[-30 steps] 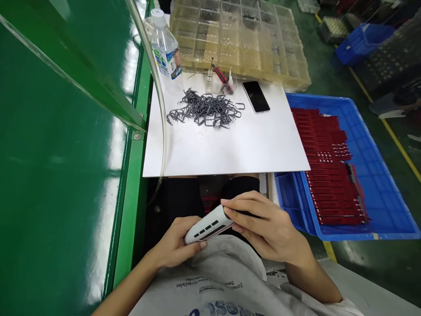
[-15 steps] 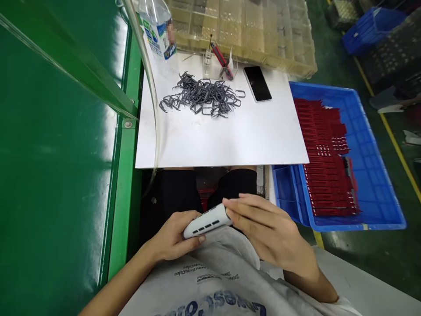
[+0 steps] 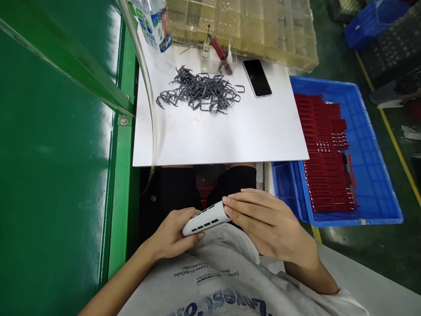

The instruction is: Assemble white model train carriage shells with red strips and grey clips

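Note:
A light grey plastic housing (image 3: 210,216) with rows of dark slots along its edges is held over my lap, in front of the shirt. My left hand (image 3: 176,232) grips its left end, thumb on the near side and fingers on the far side. At the raised right end, the fingertips of my right hand (image 3: 271,224) press together on the corner; the thumb is hidden behind the hand. Beyond the hands, a loose pile of dark grey plastic clips (image 3: 204,92) lies on the white table (image 3: 223,136).
A phone (image 3: 257,78), a clear holder with a red cutter (image 3: 219,50), a plastic bottle (image 3: 156,33) and a yellowed compartment tray (image 3: 243,30) stand at the back. Right of the table, a blue crate (image 3: 371,162) holds red parts (image 3: 325,175). A green frame (image 3: 121,184) runs along the left.
The camera view has shifted slightly, so the table items sit a little higher in the picture. Both hands keep nearly the same hold on the housing.

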Tool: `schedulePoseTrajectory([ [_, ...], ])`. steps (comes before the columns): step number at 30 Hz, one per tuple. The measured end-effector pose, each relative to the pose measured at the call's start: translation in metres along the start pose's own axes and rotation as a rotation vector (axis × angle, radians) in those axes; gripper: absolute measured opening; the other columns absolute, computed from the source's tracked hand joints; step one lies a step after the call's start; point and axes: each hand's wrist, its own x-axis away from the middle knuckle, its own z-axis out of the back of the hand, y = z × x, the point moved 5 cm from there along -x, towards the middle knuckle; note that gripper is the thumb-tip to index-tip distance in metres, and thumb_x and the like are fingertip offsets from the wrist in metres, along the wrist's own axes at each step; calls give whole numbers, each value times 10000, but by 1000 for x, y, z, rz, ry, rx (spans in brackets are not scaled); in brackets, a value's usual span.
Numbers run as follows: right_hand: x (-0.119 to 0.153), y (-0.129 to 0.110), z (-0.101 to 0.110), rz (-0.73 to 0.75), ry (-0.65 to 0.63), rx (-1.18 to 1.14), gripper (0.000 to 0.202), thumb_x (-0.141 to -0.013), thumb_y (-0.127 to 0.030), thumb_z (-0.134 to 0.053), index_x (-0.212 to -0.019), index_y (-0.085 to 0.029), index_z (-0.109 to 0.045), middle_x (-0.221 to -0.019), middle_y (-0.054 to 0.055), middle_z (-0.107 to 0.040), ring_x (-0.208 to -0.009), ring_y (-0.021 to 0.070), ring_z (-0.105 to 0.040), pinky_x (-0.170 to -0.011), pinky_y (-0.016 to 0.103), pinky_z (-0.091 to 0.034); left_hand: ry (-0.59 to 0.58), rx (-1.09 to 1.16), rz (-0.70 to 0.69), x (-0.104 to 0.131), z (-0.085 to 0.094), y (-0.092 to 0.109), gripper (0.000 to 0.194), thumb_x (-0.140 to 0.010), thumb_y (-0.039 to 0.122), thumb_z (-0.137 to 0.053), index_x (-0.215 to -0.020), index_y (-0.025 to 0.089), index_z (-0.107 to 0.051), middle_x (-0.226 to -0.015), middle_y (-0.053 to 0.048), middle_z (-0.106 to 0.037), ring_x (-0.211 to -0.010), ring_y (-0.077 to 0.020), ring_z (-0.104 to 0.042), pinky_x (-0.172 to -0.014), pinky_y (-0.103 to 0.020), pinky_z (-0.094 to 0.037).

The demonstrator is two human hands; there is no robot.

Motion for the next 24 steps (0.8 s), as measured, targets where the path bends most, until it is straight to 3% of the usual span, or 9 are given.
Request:
schedulePoseTrajectory([
  [6,9,-1,1,76,14,7,389,-1009,1,-670,-1395,5,-714,-1396,182,-791,-1415,265,-706,-1188,422,-661,-87,122,68,-2,-8,1,112,-1014,293,-689,-980,217,-615,-832,53,-561,-690,-116,-490,-647,-252,-361],
  [13,10,-4,-12,-33,154,54,542,-984,22,-636,-1524,-15,-614,-1418,218,-770,-1447,277,-688,-1142,447,-692,-69,1,147,-1,-6,7,109,-1041,311,-640,-1014,207,-622,-830,43,-542,-684,-128,-495,-641,-261,-380],
  [18,6,-5,-24,-52,310,80,650,-1094,-305,-653,-1655,-32,-472,-1426,248,-752,-1408,338,-703,-1073,540,-703,-56,-38,226,-2,3,32,173,-1094,368,-597,-1013,217,-622,-818,34,-561,-671,-135,-509,-620,-260,-390],
  [21,-1,-7,-24,-65,425,54,607,-1112,-292,-612,-1648,-44,-470,-1452,237,-738,-1427,303,-677,-1130,520,-654,-47,-84,221,-4,10,54,182,-1108,386,-570,-1052,225,-635,-802,27,-589,-651,-142,-527,-605,-255,-411],
  [24,-10,-10,-22,-51,450,86,554,-1113,-350,-628,-1589,-84,-535,-1452,197,-746,-1447,265,-646,-1276,488,-528,-11,-226,193,1,26,69,190,-1103,392,-574,-1067,227,-660,-785,16,-636,-622,-152,-551,-580,-250,-438],
])
